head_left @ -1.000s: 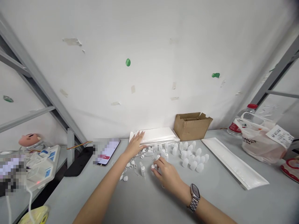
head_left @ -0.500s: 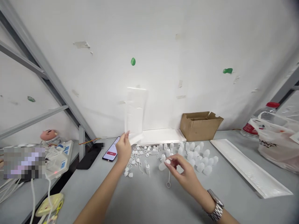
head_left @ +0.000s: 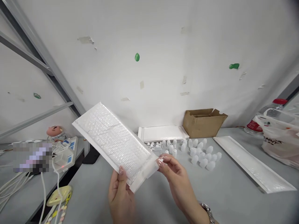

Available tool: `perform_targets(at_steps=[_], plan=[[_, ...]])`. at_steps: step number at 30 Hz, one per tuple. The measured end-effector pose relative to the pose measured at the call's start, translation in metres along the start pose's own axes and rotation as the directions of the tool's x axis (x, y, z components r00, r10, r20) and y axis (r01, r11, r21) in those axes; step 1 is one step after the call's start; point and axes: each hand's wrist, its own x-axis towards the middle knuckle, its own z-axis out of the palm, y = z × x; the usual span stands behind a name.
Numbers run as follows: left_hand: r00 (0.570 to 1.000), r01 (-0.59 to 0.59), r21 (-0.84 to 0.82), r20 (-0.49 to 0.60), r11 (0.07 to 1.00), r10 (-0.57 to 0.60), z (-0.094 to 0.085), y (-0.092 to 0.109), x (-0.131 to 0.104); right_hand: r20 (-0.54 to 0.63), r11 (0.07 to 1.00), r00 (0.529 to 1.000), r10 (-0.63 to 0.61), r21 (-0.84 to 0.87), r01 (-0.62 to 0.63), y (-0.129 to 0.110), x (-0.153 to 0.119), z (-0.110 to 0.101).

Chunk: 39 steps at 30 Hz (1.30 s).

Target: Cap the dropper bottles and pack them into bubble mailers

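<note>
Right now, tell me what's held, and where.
Left hand: bubble mailer, by its lower long edge near the flap. Right hand: at the flap's far corner; its grip there is unclear.

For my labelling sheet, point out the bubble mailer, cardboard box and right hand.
Bubble mailer (head_left: pixel 115 143): head view, middle of its bubbled face.
Cardboard box (head_left: pixel 202 128): head view, front wall.
Right hand (head_left: pixel 177 179): head view, middle of the hand.

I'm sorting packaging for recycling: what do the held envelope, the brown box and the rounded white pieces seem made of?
The envelope probably has plastic film over bubble padding: its surface is glossy and bumpy. The brown box looks like cardboard, matte, with an uneven, notched rim. The rounded white pieces seem smooth, translucent plastic, given their milky look, though silicone could look alike.
</note>
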Motion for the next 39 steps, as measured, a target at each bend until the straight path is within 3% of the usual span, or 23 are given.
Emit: perform_targets(at_steps=[3,5,6,7,8,10,11,12,13,14,16,17,18,20,24,29,32,34,39], plan=[[0.997,-0.033,0.112,0.075,0.993,0.025,-0.013,-0.005,0.002,0.038,0.992,0.994,0.107,0.059,-0.109,0.006,-0.003,0.005],[0.969,-0.223,0.312,0.177,0.924,0.174,-0.026,-0.004,0.007,0.076,0.982,0.984,0.161,0.086,-0.167,0.010,-0.004,0.007],[0.927,-0.368,0.421,0.239,0.829,0.290,-0.034,0.000,0.011,0.088,0.980,0.981,0.173,0.084,-0.180,0.011,-0.004,0.007],[0.846,-0.532,0.522,0.295,0.667,0.444,-0.044,0.004,0.016,0.093,0.981,0.981,0.172,0.069,-0.179,0.012,-0.004,0.006],[0.793,-0.601,0.551,0.317,0.580,0.521,-0.054,0.010,0.021,0.098,0.985,0.982,0.162,0.038,-0.166,0.011,-0.004,0.004],[0.690,-0.694,0.584,0.373,0.421,0.620,-0.073,0.022,0.033,0.140,0.989,0.980,0.141,-0.066,-0.133,0.009,-0.003,-0.003],[0.627,-0.750,0.574,0.458,0.330,0.630,-0.081,0.026,0.038,0.184,0.983,0.971,0.150,-0.134,-0.127,0.007,-0.002,-0.007],[0.471,-0.852,0.517,0.686,0.085,0.554,-0.087,0.028,0.041,0.237,0.969,0.954,0.181,-0.208,-0.132,0.005,-0.001,-0.012],[0.327,-0.906,0.405,0.853,-0.120,0.406,-0.090,0.028,0.043,0.293,0.949,0.928,0.229,-0.281,-0.145,0.004,0.000,-0.016],[0.230,-0.918,0.306,0.928,-0.252,0.292,-0.091,0.025,0.044,0.340,0.925,0.897,0.282,-0.344,-0.160,0.002,0.001,-0.020],[0.126,-0.896,0.213,0.963,-0.390,0.237,-0.088,0.014,0.042,0.398,0.892,0.843,0.362,-0.410,-0.189,0.001,0.003,-0.026],[0.059,-0.898,0.142,0.977,-0.417,0.205,-0.084,0.007,0.039,0.411,0.887,0.828,0.381,-0.414,-0.203,0.001,0.004,-0.028],[0.051,-0.909,0.091,0.993,-0.406,0.109,-0.080,0.000,0.037,0.417,0.889,0.821,0.390,-0.403,-0.217,0.001,0.005,-0.030],[0.061,-0.942,0.066,0.998,-0.329,0.025,-0.074,-0.012,0.033,0.414,0.897,0.822,0.391,-0.373,-0.239,0.001,0.007,-0.032],[0.249,-0.951,0.263,0.963,-0.162,0.101,-0.071,-0.030,0.032,0.379,0.894,0.856,0.352,-0.407,-0.187,0.002,0.009,-0.039],[0.384,-0.912,0.407,0.894,-0.057,0.230,-0.069,-0.039,0.032,0.244,0.882,0.969,0.047,-0.465,0.074,0.003,0.010,-0.051],[0.474,-0.868,0.495,0.841,-0.021,0.260,-0.062,-0.036,0.026,0.170,0.869,0.985,0.001,-0.488,0.084,0.001,0.008,-0.054],[0.490,-0.860,0.511,0.828,-0.005,0.273,-0.058,-0.035,0.022,0.150,0.880,0.989,-0.006,-0.468,0.077,-0.002,0.004,-0.052],[0.473,-0.879,0.467,0.825,0.100,0.309,-0.055,-0.043,0.017,0.136,0.920,0.988,-0.065,-0.376,0.113,-0.003,-0.007,-0.043]])
